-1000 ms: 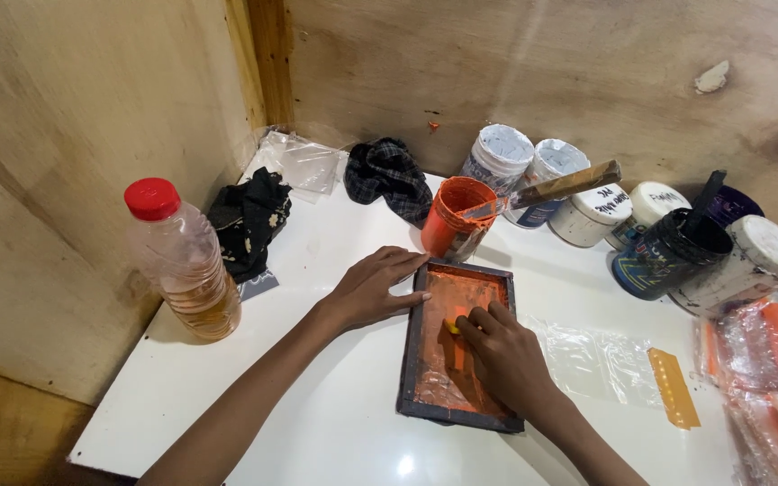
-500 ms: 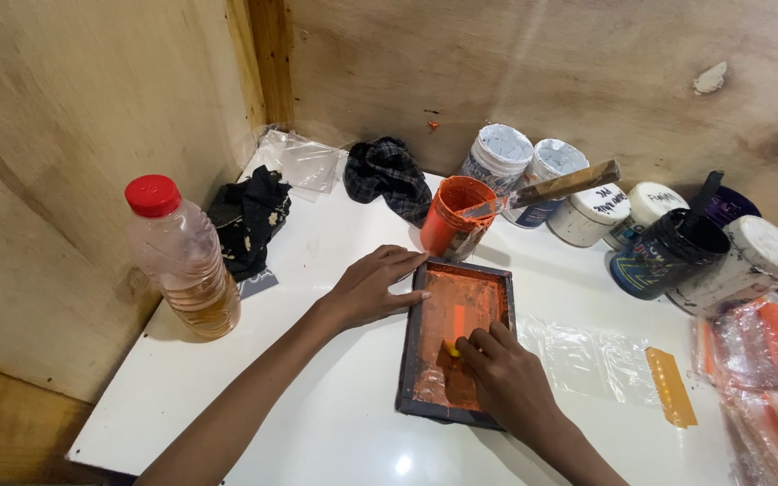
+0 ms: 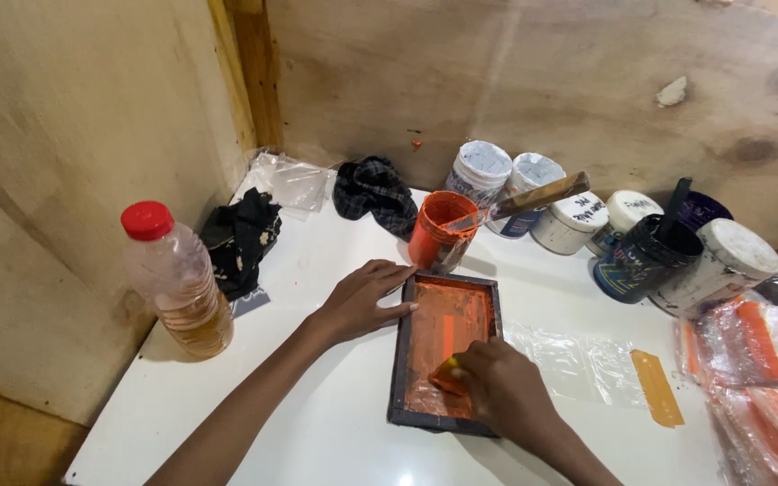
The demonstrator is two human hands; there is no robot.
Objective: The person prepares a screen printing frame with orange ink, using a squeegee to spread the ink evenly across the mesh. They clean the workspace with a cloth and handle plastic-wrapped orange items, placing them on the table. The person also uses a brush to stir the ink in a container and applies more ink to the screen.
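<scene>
While the left hand lies spread and flat on the left rail of the dark screen frame, the right hand is curled tight around a small orange-smeared squeegee. Against the pictures a second back, that tool now sits lower in the frame, toward the near edge of the worktop; judged, a pull stroke is well along. The mesh shows wet orange ink with a brighter vertical bar at its middle. An orange ink tub stands just beyond the frame; a red-capped bottle stands near the left edge.
</scene>
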